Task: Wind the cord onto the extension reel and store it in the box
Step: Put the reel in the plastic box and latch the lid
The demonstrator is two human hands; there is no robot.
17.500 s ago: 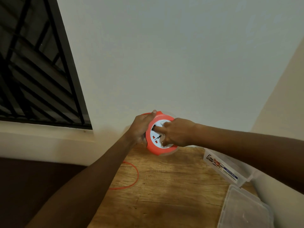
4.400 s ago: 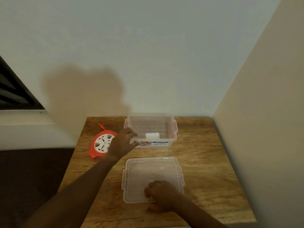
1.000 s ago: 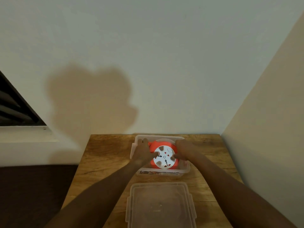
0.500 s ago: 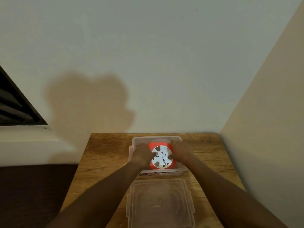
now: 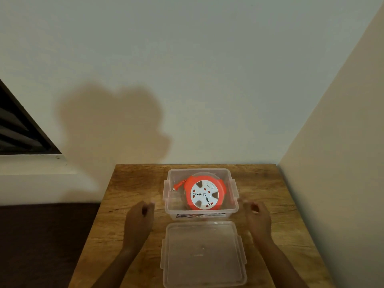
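The orange extension reel [image 5: 204, 194] with its white socket face lies inside the clear plastic box [image 5: 201, 212] at the back of the wooden table [image 5: 128, 183]. Its cord is wound in, and the orange plug [image 5: 178, 186] pokes out at the reel's left, inside the box. My left hand [image 5: 139, 220] hovers just left of the box, fingers loosely curled, holding nothing. Just right of the box, my right hand [image 5: 256, 217] is also loosely curled and empty. Neither hand touches the box.
The clear box lid [image 5: 202, 253] lies flat on the table in front of the box, between my forearms. A wall [image 5: 332, 183] borders the table on the right and another stands behind it. A dark window [image 5: 18, 129] is at the far left.
Both hands have let go of the reel and drawn back out of the box to either side. The reel now rests in the box on its own.
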